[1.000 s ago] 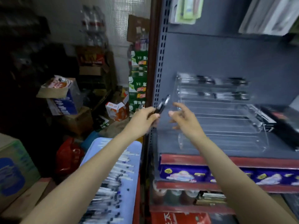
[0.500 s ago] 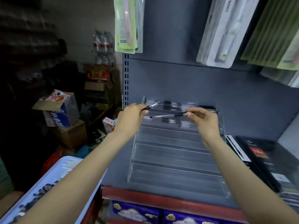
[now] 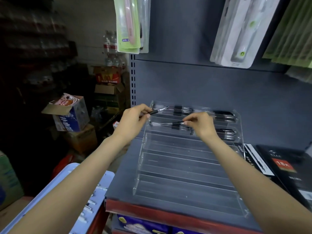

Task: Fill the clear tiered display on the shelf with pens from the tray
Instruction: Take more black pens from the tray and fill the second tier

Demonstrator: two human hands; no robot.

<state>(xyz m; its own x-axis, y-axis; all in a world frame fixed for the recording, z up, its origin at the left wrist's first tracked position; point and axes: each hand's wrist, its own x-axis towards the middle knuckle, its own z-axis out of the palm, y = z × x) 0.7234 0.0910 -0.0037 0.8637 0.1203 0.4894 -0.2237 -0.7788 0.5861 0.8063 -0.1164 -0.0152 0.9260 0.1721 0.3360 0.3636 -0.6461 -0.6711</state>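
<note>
On the grey metal shelf [image 3: 125,186], right of both hands: flat black box [image 3: 287,168] with a red label reading "18x"; other print on it too small to read. Left, beyond the shelf upright: blue-and-white cardboard carton [image 3: 70,119] with white characters, blurred; red-and-yellow carton [image 3: 107,76] further back, lettering not legible. Hanging above the fingers: green-backed blister pack [image 3: 129,24] with a small blue tag, text unreadable.

Clear acrylic tiered display [image 3: 185,166] stands on the shelf, stepped, rising toward the back panel. Top two tiers hold black-and-clear pens lying lengthwise; the row of pens on the second tier [image 3: 226,133] shows just right of the right hand. Lower tiers show bare acrylic.

Left hand [image 3: 133,120] is raised at the display's upper left corner, fingers curled, pinching a black-and-clear pen [image 3: 156,111] whose tip points toward the top tier. Right hand [image 3: 202,125] sits over the second tier, thumb and forefinger pinching a second black-and-clear pen [image 3: 170,124] by one end; the pen lies roughly level along that tier, reaching left toward the left hand. Whether it touches the tier floor cannot be told.

Pale blue plastic tray [image 3: 55,188] lies below the left forearm, beside the shelf's edge, with more pens visible in it, blurred.
</note>
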